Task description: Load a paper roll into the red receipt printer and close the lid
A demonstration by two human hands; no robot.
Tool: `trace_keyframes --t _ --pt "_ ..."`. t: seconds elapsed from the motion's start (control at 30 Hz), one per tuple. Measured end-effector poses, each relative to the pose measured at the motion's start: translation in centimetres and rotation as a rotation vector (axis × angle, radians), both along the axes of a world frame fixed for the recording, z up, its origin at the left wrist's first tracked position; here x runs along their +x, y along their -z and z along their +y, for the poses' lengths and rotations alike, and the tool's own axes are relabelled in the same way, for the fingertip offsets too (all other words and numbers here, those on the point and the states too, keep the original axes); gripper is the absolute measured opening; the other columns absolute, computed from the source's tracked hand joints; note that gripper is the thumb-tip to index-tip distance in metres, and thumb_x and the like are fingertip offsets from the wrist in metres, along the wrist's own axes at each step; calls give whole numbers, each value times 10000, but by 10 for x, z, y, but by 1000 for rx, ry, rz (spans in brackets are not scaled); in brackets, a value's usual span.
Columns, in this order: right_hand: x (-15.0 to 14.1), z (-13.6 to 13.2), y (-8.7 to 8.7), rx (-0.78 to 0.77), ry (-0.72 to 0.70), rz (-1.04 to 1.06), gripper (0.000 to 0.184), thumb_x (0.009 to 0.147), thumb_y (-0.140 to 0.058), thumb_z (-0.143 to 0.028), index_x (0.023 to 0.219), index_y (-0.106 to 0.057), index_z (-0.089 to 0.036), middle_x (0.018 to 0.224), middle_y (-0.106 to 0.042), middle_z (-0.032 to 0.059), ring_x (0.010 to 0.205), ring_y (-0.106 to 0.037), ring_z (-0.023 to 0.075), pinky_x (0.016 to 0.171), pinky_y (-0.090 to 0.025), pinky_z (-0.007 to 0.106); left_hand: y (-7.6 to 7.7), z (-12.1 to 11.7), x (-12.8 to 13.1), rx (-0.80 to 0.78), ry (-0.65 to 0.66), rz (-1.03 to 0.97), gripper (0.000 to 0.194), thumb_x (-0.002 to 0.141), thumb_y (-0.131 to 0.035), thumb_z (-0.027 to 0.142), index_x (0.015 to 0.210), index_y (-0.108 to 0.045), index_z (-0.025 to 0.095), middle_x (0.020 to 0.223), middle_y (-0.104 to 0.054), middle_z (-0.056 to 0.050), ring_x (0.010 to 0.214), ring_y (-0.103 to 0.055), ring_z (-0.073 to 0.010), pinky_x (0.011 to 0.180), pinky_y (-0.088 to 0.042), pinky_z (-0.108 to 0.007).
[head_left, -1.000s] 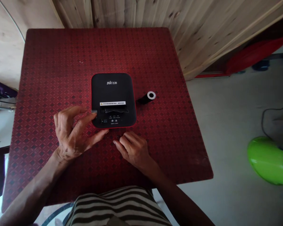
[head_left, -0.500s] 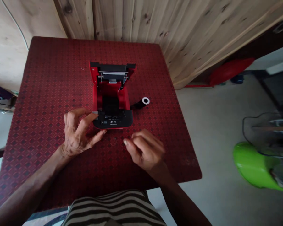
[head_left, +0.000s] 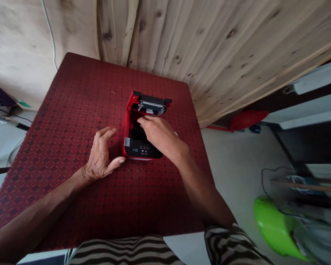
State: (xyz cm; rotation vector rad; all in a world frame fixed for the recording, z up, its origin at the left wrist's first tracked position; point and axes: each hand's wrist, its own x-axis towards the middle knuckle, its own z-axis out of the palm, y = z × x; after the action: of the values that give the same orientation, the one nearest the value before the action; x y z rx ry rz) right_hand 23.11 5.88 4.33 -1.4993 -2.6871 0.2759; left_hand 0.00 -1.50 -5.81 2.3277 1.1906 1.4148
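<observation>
A red and black printer [head_left: 139, 149] stands on the table with its lid [head_left: 151, 100] raised, showing the roller parts under it. My right hand [head_left: 160, 133] reaches over the right side into the open compartment. Its fingers are bent together and point down; the thumb and whatever they grip are hidden. My left hand [head_left: 100, 156] rests on the table at the printer's left front corner, holding nothing, fingers apart and thumb near the front edge. Just a white bit of the roll [head_left: 176, 134] shows behind my right hand.
The table [head_left: 79, 110] has a red patterned cover and meets a wooden plank wall [head_left: 165, 40] at the back. On the floor to the right are a green tub [head_left: 276, 224] and a red object [head_left: 248, 119]. A pale cable [head_left: 51, 33] hangs at the left.
My right hand has moved from in front of the printer up into its compartment. My left fingers have come off the printer's front left corner. The view has shifted, moving the printer rightward in the picture.
</observation>
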Motion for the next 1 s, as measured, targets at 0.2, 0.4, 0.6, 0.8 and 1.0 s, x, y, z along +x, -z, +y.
trace_keyframes --t 0.2,0.4,0.6,0.8,1.0 --pt "-4 10 1 -46 -76 -53 179 1007 -629 -56 1071 -774 -137 1112 -793 142 991 -755 251 900 -575 404 -2 -1 2 -27 22 9 791 1073 -499 699 1657 -359 184 1457 -580 -223 1352 -591 -375 1114 -564 -600" --pt "-1 12 3 -78 -90 -51 175 939 -736 -66 1100 -784 -113 1162 -795 183 1101 -755 315 992 -588 479 -4 -1 1 -46 47 23 753 1087 -492 683 1642 -381 186 1470 -566 -217 1370 -575 -361 1129 -566 -585" --pt "3 17 4 -83 -164 -54 180 912 -713 -37 1015 -786 -166 1048 -797 122 1047 -715 279 971 -545 439 -4 -1 2 -70 42 32 747 1084 -489 682 1631 -409 180 1471 -567 -218 1373 -571 -373 1137 -561 -609" --pt "8 21 -1 -150 -232 -13 239 898 -676 -7 991 -788 -196 982 -784 70 1015 -687 250 964 -520 406 -4 0 1 -64 46 33 747 1082 -505 671 1637 -402 182 1475 -564 -217 1375 -569 -370 1132 -572 -605" --pt "7 14 -12 -162 -115 49 218 952 -651 -59 1100 -788 -141 1141 -809 125 1091 -732 275 1029 -530 427 -6 0 1 -78 51 53 752 1085 -484 692 1633 -399 184 1471 -559 -217 1374 -567 -369 1117 -583 -597"
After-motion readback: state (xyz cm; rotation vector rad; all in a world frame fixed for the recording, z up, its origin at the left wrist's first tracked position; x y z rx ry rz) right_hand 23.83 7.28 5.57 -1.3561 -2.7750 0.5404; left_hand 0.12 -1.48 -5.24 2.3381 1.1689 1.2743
